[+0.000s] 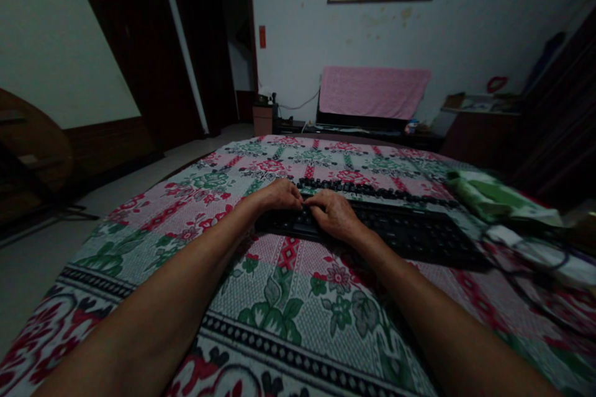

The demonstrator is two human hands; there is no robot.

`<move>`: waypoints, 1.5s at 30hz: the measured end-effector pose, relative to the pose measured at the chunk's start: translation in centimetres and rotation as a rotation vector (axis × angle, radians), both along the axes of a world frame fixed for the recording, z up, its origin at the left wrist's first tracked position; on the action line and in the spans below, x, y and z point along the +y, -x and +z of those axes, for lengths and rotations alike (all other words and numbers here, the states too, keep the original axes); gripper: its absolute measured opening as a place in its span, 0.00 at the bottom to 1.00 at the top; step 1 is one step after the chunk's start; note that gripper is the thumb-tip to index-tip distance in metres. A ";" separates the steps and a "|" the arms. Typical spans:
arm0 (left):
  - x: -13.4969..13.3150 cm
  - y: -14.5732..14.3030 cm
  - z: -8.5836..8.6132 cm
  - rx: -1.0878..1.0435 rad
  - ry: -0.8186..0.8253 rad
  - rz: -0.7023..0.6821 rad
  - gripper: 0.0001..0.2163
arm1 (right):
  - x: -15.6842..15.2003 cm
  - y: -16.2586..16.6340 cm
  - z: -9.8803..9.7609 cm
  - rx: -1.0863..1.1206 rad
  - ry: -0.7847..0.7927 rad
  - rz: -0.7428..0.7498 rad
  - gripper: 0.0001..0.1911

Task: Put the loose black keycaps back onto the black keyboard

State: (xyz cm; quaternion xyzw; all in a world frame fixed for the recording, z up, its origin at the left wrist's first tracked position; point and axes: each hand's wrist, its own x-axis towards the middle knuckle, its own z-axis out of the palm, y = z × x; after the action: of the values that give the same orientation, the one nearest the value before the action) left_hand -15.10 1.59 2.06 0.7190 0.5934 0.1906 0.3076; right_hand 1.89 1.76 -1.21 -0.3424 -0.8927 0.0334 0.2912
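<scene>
A black keyboard lies across a floral bed cover. Both my arms reach forward to its left end. My left hand is curled over the keyboard's far left corner, fingers bent down onto it. My right hand rests on the keys just beside it, fingers bent and pressed together at the tips, which almost touch the left hand; what they pinch is too dark to make out. A row of small dark keycaps lies on the cover just behind the keyboard.
Green-and-white cloth or bags and a dark cable lie on the bed at the right. Beyond the bed stand a low cabinet with a pink cloth and a dark doorway. Bare floor is at the left.
</scene>
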 end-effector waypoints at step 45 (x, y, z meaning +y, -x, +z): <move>-6.1 0.6 -5.3 0.117 -0.664 0.448 0.14 | -8.1 -6.0 -1.3 0.083 -0.167 -0.323 0.12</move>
State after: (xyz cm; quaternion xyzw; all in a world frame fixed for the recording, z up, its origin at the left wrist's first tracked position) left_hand -15.69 -4.48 -3.20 0.6418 0.6580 0.3930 -0.0247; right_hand 7.84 -6.39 -2.52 -0.4542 -0.8129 -0.0741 0.3569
